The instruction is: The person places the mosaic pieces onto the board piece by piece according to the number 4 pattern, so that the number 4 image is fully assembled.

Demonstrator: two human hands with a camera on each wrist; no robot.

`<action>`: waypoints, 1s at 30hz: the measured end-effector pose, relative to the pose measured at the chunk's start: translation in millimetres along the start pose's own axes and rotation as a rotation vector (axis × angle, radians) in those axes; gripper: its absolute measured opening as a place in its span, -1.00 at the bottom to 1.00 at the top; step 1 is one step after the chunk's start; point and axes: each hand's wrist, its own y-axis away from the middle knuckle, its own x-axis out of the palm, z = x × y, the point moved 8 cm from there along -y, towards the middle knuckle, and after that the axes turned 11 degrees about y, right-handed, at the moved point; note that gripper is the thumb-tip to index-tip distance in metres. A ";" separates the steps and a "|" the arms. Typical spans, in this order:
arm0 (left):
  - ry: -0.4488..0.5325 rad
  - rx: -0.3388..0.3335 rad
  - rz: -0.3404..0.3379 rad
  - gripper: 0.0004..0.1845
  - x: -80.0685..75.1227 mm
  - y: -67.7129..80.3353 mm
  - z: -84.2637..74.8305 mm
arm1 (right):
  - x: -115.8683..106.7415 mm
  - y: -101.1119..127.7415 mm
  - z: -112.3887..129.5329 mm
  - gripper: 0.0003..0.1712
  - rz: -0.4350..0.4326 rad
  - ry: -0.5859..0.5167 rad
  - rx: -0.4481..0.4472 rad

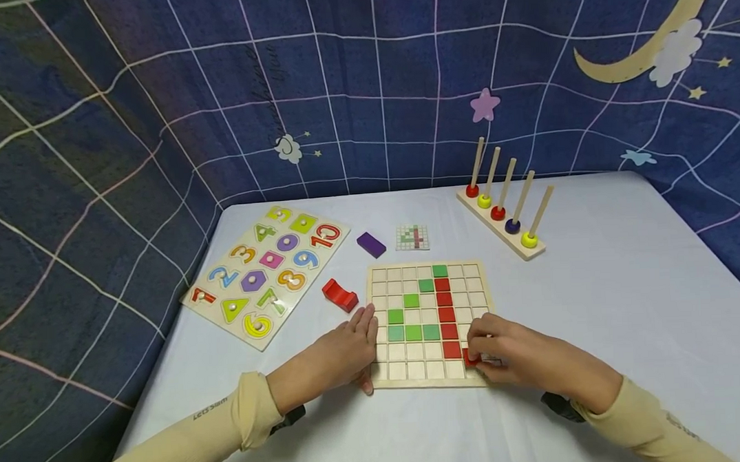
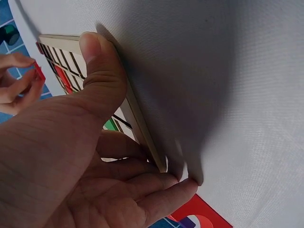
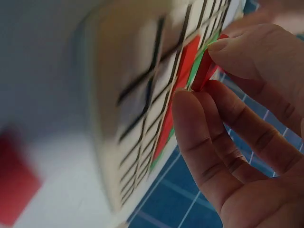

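A wooden grid board (image 1: 399,383) lies flat on the table, with several green tiles (image 1: 414,332) and a column of red tiles (image 1: 446,314) in its squares. My right hand (image 1: 513,345) pinches a red square tile (image 1: 470,357) between thumb and fingertips, over the lower right squares beside the red column. In the right wrist view that red tile (image 3: 203,71) is tilted. My left hand (image 1: 345,349) rests against the board's left edge with fairly straight fingers. Its thumb (image 2: 102,61) touches the wooden rim in the left wrist view.
Beyond the board lie a small pattern card (image 1: 412,237) and a purple block (image 1: 371,245). A red curved block (image 1: 340,296) sits near my left hand. At left is a number-and-shape puzzle (image 1: 266,277); at back right, a peg stand with beads (image 1: 500,227).
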 end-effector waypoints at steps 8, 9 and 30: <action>0.003 0.001 0.005 0.07 1.5 -1.6 -0.3 | 20.4 -15.6 19.5 -0.69 0.038 -0.013 -0.022; 0.003 0.000 0.009 0.08 1.7 -2.0 0.0 | 21.5 -15.9 19.6 -0.69 0.047 -0.015 -0.012; 0.031 -0.031 0.038 0.09 1.5 -1.3 1.3 | 20.8 -18.0 22.6 -0.63 0.049 0.043 0.002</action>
